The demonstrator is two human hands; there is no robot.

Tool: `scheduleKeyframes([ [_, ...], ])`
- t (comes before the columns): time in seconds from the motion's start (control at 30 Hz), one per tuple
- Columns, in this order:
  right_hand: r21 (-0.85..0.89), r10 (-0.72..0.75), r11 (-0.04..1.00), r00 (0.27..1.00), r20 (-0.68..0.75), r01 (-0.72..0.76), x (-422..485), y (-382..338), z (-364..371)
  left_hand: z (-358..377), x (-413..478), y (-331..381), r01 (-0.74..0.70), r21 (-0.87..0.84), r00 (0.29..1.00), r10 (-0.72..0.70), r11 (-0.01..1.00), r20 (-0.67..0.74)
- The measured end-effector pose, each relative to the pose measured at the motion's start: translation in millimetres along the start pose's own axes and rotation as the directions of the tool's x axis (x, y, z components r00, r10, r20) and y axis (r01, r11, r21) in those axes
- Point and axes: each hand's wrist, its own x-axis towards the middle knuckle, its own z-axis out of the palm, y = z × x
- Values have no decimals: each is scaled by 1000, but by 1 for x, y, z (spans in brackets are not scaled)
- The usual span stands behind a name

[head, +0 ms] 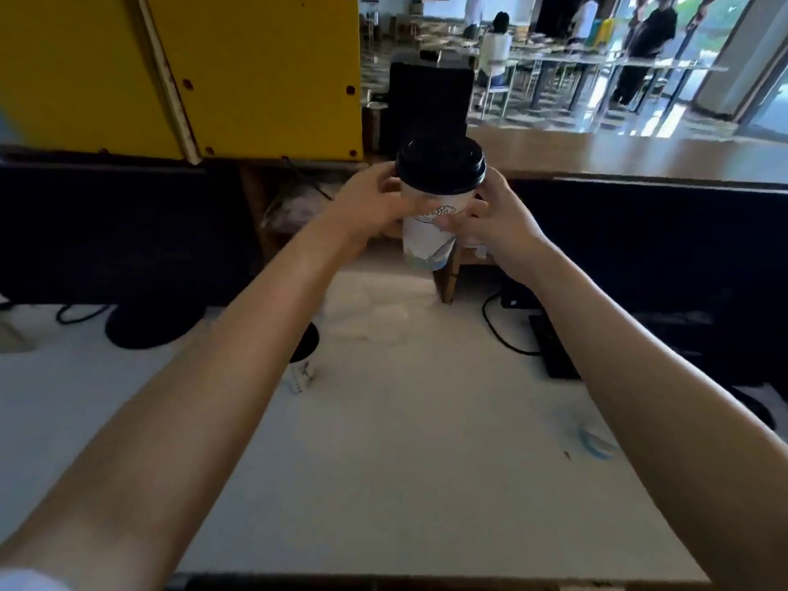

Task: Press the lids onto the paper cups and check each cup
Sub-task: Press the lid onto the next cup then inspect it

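One paper cup (426, 238) in view: white, blue print near the base, line drawing higher up. One black lid (441, 164) sits on it, rim seated all round as far as can be seen. The cup is off the counter (405, 441), held roughly upright in the air above the counter's far edge.

Both hands are on it.
- Left hand (375, 206): fingers curled round the cup's left wall, just under the lid's rim.
- Right hand (501, 219): fingers curled against the right wall, tips on the printed drawing.

Both bare forearms reach in from the bottom corners.

On the white counter:
- One small white object (300, 377) beside the left forearm, too blurred to name.
- One dark round shape (306, 339), partly hidden behind that forearm; cannot tell what it is.
- One pale blue smear (595, 445) near the right forearm.
- Two black cables, one left (72, 311), one right (496, 330).
- Two dark screens, one on the left (119, 232) and one on the right (648, 258).

One yellow panel (264, 70) stands behind at upper left. In the room beyond are four blurred people, one seated (496, 44) and three standing.
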Motion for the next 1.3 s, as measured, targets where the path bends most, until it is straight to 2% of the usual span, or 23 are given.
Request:
scheduleKeyframes([
  [0.2, -31, 96, 995, 971, 217, -92, -23, 66, 66, -23, -63, -87, 117, 61, 975, -103, 991, -197],
  [0.33, -61, 143, 990, 941, 307, -130, -52, 105, 108, -32, -114, -131, 209, 5, 945, -201, 978, -260],
  [0.5, -3, 162, 984, 901, 402, -176, -88, 149, 165, -52, -166, -185, 304, -24, 899, -295, 952, -324],
  [0.8, -6, 234, 967, 880, 413, -254, -115, 195, 217, -69, -202, -244, 346, -74, 864, -348, 935, -365],
  [1.03, 26, 232, 964, 884, 406, -265, -123, 202, 230, -73, -214, -266, 321, -137, 881, -349, 937, -319],
  [1.17, -10, 263, 958, 862, 434, -288, -123, 197, 229, -70, -216, -263, 323, -101, 882, -338, 941, -328],
  [1.23, -57, 290, 953, 839, 461, -298, -120, 192, 225, -70, -215, -259, 379, -20, 866, -363, 925, -345],
  [1.3, -111, 324, 944, 812, 486, -310, -117, 191, 217, -70, -216, -257, 533, 31, 793, -486, 846, -368],
])
